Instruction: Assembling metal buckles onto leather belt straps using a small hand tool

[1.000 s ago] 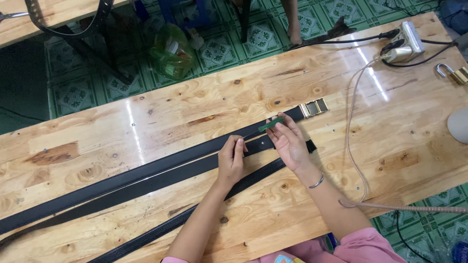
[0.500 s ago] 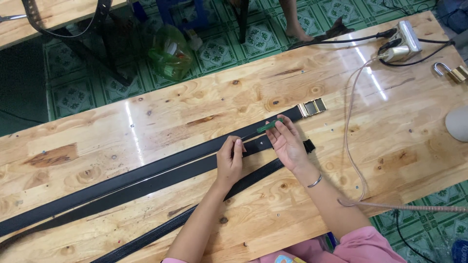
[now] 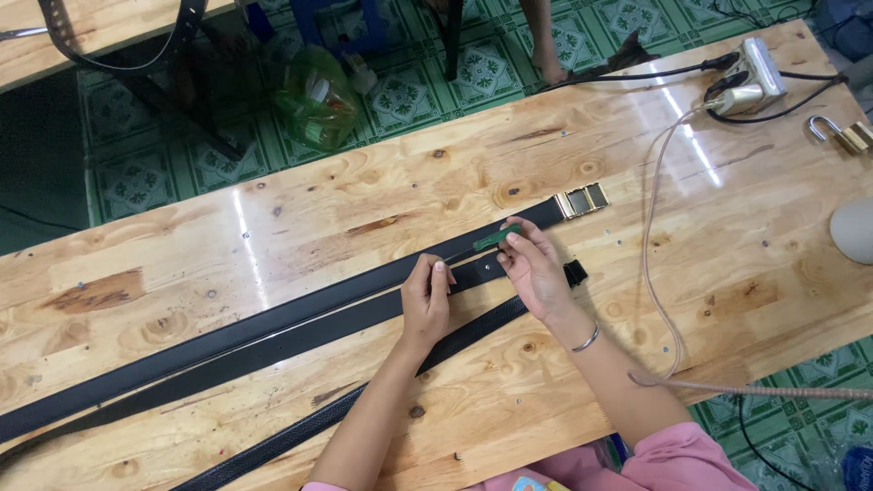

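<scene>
Two hands at long black leather belts on a varnished pine table (image 3: 273,209).
Right hand (image 3: 536,273) grips a green-handled tool (image 3: 496,238); left hand (image 3: 426,300) fingers pinch the middle black belt (image 3: 273,350) just beside its tip.

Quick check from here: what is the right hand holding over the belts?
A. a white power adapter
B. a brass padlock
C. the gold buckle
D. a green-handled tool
D: the right hand pinches a green-handled tool over the black belts, while the padlock, the adapter and the gold buckle lie apart on the wooden table.
</scene>
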